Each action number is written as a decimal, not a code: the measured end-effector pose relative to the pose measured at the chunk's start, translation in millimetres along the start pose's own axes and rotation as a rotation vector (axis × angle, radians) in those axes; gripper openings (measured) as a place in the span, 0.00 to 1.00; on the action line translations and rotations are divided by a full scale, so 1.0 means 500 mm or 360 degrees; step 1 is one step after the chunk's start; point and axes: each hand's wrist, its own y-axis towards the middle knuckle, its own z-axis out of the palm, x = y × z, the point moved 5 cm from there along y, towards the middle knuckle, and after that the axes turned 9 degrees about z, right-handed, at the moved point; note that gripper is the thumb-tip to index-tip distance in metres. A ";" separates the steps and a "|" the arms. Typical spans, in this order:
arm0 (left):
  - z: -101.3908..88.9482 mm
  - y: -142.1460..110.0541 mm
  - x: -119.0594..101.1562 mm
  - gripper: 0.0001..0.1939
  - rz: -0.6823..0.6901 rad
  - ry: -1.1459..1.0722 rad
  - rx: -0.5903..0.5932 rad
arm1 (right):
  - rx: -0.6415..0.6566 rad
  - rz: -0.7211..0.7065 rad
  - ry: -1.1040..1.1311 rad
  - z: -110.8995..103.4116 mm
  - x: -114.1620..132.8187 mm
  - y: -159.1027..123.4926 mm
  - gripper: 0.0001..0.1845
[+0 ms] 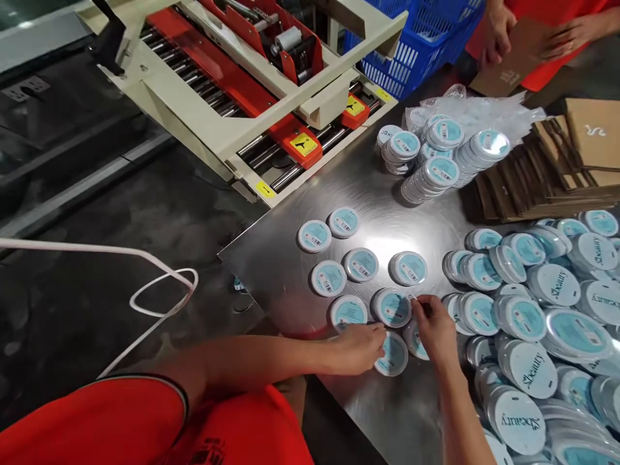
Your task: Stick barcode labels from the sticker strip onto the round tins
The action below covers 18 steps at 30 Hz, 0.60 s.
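Note:
Round silver tins with pale blue labels and barcode stickers lie in loose rows on a brushed steel table [310, 200]. My left hand [358, 349] reaches in from the lower left, its fingers over the edge of a lone tin [391, 354]. Whether it grips that tin is hidden. My right hand [436, 329] sits just to the right, its fingertips pinched at the rim of a tin [392, 307]. A large heap of tins with "beauty" lettering [527, 368] lies to the right of my right hand. Small stacks [431, 161] stand farther back.
A cream and red box-taping machine [252, 110] stands beyond the table, with a blue plastic crate [411, 51] behind it. Flat brown cartons [533, 168] and clear plastic film [475, 110] lie at the right. A co-worker's hands [527, 39] handle brown card. A white cord [159, 284] lies on the floor.

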 end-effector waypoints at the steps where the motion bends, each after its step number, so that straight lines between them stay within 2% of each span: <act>1: -0.002 -0.001 0.004 0.07 -0.0045 0.0000 -0.0012 | 0.0013 0.0016 -0.0015 0.008 0.004 -0.001 0.27; 4: -0.016 -0.012 0.015 0.08 -0.0139 0.0028 -0.0029 | 0.0074 0.0073 -0.0018 0.028 0.004 -0.015 0.27; 7: -0.032 -0.027 0.017 0.10 -0.0129 0.0101 -0.0049 | 0.0101 0.0124 0.0037 0.032 0.002 -0.032 0.26; 10: -0.041 -0.029 0.017 0.13 -0.0066 0.0171 -0.0053 | 0.0127 0.0300 0.0143 0.033 0.003 -0.044 0.25; 14: -0.051 -0.010 0.026 0.15 -0.0064 0.0252 -0.0058 | 0.0247 0.0491 0.0364 0.055 0.016 -0.056 0.23; 18: -0.054 0.005 0.026 0.15 -0.0028 0.0332 -0.0039 | 0.0120 0.0561 0.0448 0.067 0.018 -0.050 0.22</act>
